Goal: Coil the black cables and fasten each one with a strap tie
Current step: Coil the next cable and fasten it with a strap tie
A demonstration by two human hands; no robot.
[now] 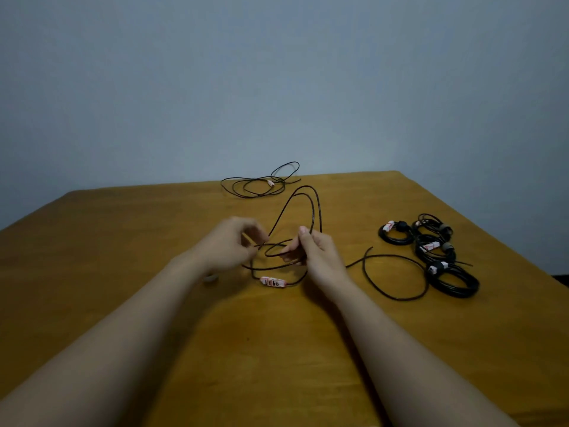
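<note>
A thin black cable [314,211] loops up between my two hands over the wooden table [123,272]. My right hand [314,251] grips a bundle of its loops, thumb up. My left hand [234,241] pinches a strand of the same cable. A white label [273,282] on the cable lies on the table just below my hands. The cable's loose tail [397,297] curves away to the right in a wide loop. A small grey strap tie [211,278] lies under my left wrist, partly hidden.
A second loose black cable [258,184] with a white label lies at the table's far edge. Several coiled, tied cables [431,251] are piled at the right. A plain wall stands behind the table.
</note>
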